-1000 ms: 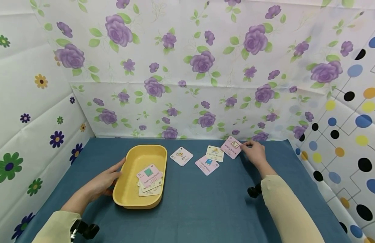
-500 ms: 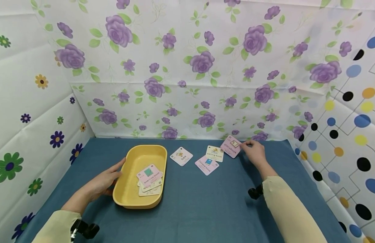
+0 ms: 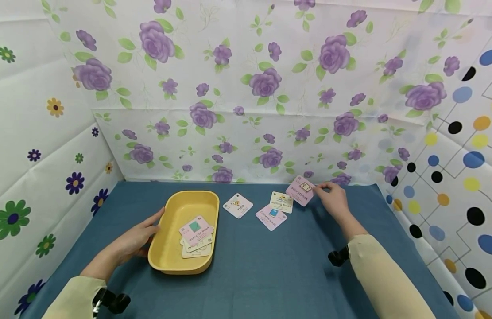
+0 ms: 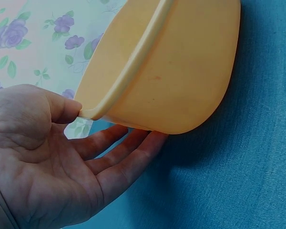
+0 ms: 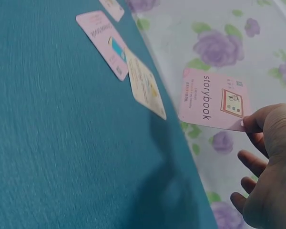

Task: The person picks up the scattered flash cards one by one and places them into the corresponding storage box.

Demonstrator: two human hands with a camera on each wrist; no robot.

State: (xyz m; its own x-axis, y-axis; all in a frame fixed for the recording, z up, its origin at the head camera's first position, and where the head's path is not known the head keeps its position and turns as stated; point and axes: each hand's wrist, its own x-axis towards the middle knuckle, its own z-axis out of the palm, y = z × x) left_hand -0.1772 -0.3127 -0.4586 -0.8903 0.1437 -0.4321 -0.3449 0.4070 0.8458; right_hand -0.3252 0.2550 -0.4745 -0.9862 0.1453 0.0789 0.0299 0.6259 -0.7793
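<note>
A white, purple-flowered fabric sheet (image 3: 230, 57) blocks the far side of the blue cloth-covered table (image 3: 246, 274). The yellow, round-cornered plastic tray (image 3: 170, 221) is gripped by thumb and fingers of the left hand (image 3: 135, 238), likely for steadiness. Above the table, the right hand (image 3: 334, 200) pinches the square pink storybook card (image 3: 299, 191) by a corner, leaving its print uncovered; its gap from the sheet is hard to judge. The square cream sailing boat card (image 3: 281, 202) lies nearby.

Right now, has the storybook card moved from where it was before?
Yes, the storybook card has shifted slightly left and up in the head view, judged against the sailing boat card.
</note>
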